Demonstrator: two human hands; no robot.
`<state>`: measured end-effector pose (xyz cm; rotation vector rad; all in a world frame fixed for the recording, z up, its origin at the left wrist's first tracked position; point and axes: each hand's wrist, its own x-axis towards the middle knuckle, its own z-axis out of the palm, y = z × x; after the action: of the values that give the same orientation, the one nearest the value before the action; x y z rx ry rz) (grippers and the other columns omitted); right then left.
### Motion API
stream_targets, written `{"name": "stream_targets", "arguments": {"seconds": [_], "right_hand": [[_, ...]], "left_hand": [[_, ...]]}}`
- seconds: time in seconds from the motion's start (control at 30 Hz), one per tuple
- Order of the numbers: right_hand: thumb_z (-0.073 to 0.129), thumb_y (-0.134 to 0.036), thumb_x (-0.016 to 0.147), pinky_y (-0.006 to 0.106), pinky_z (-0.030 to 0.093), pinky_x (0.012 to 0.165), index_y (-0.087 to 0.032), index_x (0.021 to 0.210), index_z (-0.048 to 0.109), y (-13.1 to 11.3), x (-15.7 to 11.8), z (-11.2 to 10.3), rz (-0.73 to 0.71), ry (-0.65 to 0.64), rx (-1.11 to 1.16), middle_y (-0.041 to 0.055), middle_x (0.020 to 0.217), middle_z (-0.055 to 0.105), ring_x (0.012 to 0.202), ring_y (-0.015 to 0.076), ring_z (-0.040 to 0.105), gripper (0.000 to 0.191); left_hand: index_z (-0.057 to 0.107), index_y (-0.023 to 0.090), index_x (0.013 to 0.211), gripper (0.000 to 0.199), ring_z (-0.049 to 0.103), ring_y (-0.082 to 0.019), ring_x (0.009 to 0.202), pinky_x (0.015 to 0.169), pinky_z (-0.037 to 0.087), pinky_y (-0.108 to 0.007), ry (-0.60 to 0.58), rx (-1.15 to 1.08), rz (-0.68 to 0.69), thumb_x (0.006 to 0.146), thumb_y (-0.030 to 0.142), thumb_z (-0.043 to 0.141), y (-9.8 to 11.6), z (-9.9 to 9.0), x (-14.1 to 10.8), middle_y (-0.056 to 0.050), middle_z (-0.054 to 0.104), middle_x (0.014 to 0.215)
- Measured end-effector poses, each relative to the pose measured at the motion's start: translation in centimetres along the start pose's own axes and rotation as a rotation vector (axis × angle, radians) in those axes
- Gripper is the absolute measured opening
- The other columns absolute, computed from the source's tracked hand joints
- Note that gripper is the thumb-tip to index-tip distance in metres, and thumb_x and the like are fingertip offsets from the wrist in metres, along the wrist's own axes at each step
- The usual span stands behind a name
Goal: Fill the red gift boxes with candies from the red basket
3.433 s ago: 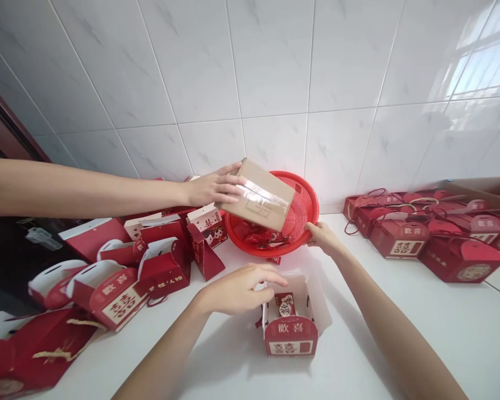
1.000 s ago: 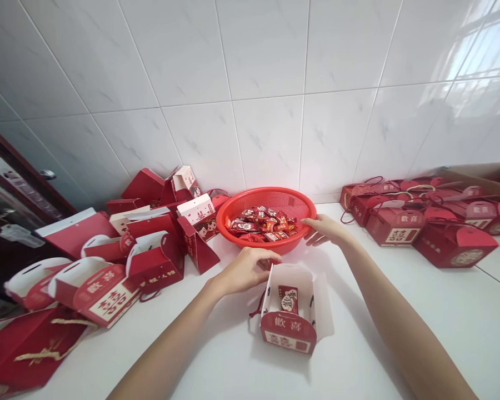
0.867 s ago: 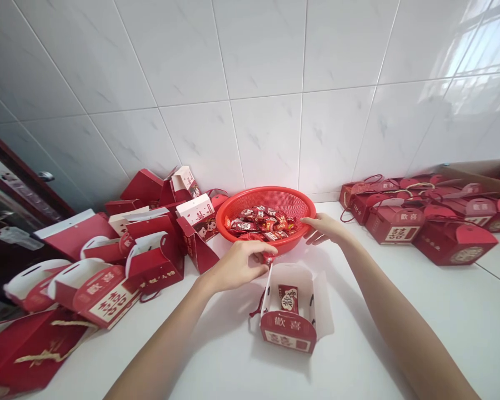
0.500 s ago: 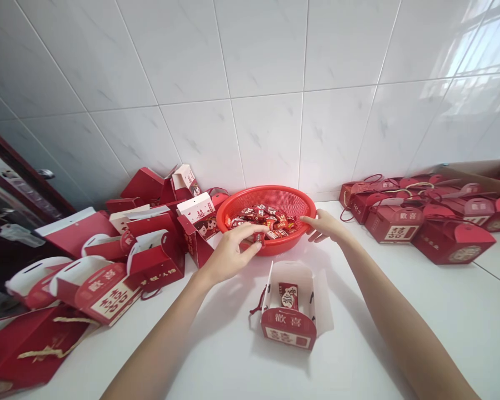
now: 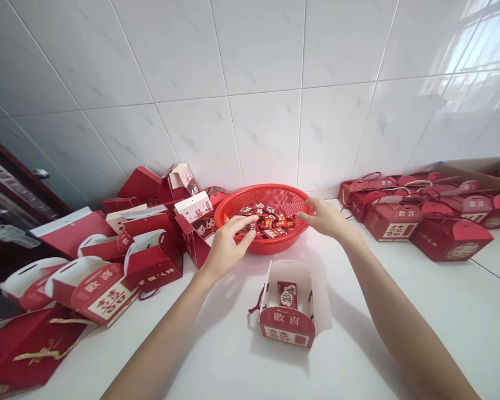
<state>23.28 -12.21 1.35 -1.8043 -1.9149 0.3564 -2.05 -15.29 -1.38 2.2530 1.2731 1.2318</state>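
A red plastic basket (image 5: 266, 245) of wrapped candies (image 5: 275, 219) stands against the wall. My left hand (image 5: 227, 244) is at its front left rim, thumb and fingers closed around a small red wrapped candy (image 5: 253, 226). At the right rim, my right hand (image 5: 327, 219) reaches over the edge with its fingers apart, and I see nothing in it. Nearer to me stands an open red and white gift box (image 5: 287, 328) with Chinese characters on its front. One flat red packet (image 5: 287, 294) lies inside, and a dark red cord hangs from its left side.
Several open red gift boxes (image 5: 154, 255) crowd the left of the white counter (image 5: 216, 350). On the right, several closed gift boxes (image 5: 394, 222) with cords sit in a cluster, a cardboard carton (image 5: 475, 175) behind them. A tiled wall (image 5: 266, 133) bounds the back.
My left hand has drawn slightly back and to the left with the candy. My right hand has risen from beside the basket to over its rim. The box and packet stay put.
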Motion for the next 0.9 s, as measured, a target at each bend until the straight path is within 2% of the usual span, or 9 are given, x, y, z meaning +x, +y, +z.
{"name": "stream_targets", "arguments": {"seconds": [0.1, 0.2, 0.3, 0.37, 0.43, 0.53, 0.67, 0.77, 0.9], "right_hand": [[0.056, -0.049, 0.089, 0.029, 0.044, 0.066, -0.02, 0.108, 0.067, -1.1, -1.4, -1.5, -0.18, -0.216, 0.092, 0.0081, 0.096, 0.071, 0.082, 0.021, 0.063, 0.037], [0.055, -0.055, 0.089, 0.028, 0.045, 0.067, -0.02, 0.103, 0.069, -2.3, -3.1, -3.0, -0.384, -0.458, 0.143, 0.0064, 0.096, 0.071, 0.083, 0.0197, 0.063, 0.04], [0.061, -0.054, 0.085, 0.029, 0.046, 0.067, -0.021, 0.11, 0.068, -3.1, -4.5, -4.0, -0.43, -0.627, 0.051, 0.0076, 0.103, 0.069, 0.089, 0.022, 0.063, 0.042], [0.068, -0.047, 0.081, 0.03, 0.046, 0.065, -0.021, 0.114, 0.067, -3.3, -5.0, -4.0, -0.393, -0.665, -0.047, 0.0089, 0.106, 0.068, 0.087, 0.0228, 0.064, 0.042], [0.071, -0.039, 0.078, 0.029, 0.045, 0.062, -0.022, 0.118, 0.066, -3.4, -5.2, -3.9, -0.357, -0.674, -0.113, 0.0091, 0.107, 0.068, 0.082, 0.0219, 0.064, 0.044], [0.071, -0.034, 0.078, 0.029, 0.044, 0.061, -0.024, 0.124, 0.063, -3.3, -5.2, -3.9, -0.348, -0.682, -0.147, 0.0082, 0.108, 0.067, 0.079, 0.0206, 0.063, 0.049], [0.07, -0.037, 0.078, 0.027, 0.043, 0.06, -0.025, 0.126, 0.061, -3.2, -5.7, -4.6, -0.349, -0.666, -0.161, 0.0079, 0.109, 0.066, 0.084, 0.0215, 0.064, 0.05], [0.072, -0.034, 0.076, 0.025, 0.041, 0.058, -0.026, 0.119, 0.063, -3.4, -6.6, -5.2, -0.364, -0.673, -0.15, 0.0061, 0.109, 0.066, 0.086, 0.0213, 0.064, 0.044], [0.065, -0.019, 0.078, 0.025, 0.042, 0.06, -0.025, 0.102, 0.069, -4.0, -7.7, -5.4, -0.431, -0.741, -0.135, 0.0041, 0.106, 0.068, 0.084, 0.0185, 0.065, 0.025]], "left_hand": [[0.063, 0.021, 0.131, 0.043, 0.06, -0.026, 0.122, 0.105, 0.049, -0.043, -0.048, 0.063, -0.058, 0.092, 0.035, 0.053, -0.7, 0.1, 0.1, -0.009, 0.064, 0.132], [0.061, 0.022, 0.134, 0.046, 0.048, -0.03, 0.137, 0.109, 0.045, -0.048, -0.146, 0.135, -0.106, 0.094, 0.042, 0.051, -0.8, 0.2, 0.0, -0.011, 0.054, 0.146], [0.067, 0.023, 0.124, 0.04, 0.05, -0.029, 0.134, 0.111, 0.042, -0.049, -0.148, 0.124, -0.074, 0.095, 0.044, 0.051, 0.3, -0.1, -0.2, -0.011, 0.055, 0.143], [0.072, 0.022, 0.111, 0.032, 0.056, -0.026, 0.125, 0.111, 0.042, -0.046, -0.171, 0.024, -0.003, 0.095, 0.043, 0.053, 1.5, -0.4, -0.3, -0.009, 0.062, 0.13], [0.073, 0.023, 0.096, 0.026, 0.058, -0.024, 0.122, 0.109, 0.043, -0.043, -0.277, -0.096, 0.058, 0.094, 0.041, 0.056, 2.8, -1.0, -0.6, -0.008, 0.064, 0.123], [0.074, 0.024, 0.088, 0.02, 0.052, -0.028, 0.13, 0.111, 0.042, -0.043, -0.533, -0.165, 0.086, 0.087, 0.043, 0.066, 4.4, -1.9, -0.9, -0.006, 0.057, 0.137], [0.076, 0.027, 0.092, 0.024, 0.042, -0.033, 0.141, 0.112, 0.04, -0.046, -0.818, -0.064, 0.017, 0.079, 0.047, 0.074, 5.3, -2.6, -1.5, -0.004, 0.043, 0.155], [0.078, 0.027, 0.089, 0.029, 0.043, -0.034, 0.14, 0.109, 0.042, -0.045, -0.891, 0.028, -0.065, 0.089, 0.051, 0.062, 5.9, -2.7, -1.8, -0.003, 0.045, 0.154], [0.078, 0.026, 0.091, 0.048, 0.055, -0.029, 0.129, 0.103, 0.045, -0.038, -0.885, 0.032, -0.089, 0.101, 0.048, 0.036, 6.6, -2.8, -2.0, -0.001, 0.055, 0.146]]}}
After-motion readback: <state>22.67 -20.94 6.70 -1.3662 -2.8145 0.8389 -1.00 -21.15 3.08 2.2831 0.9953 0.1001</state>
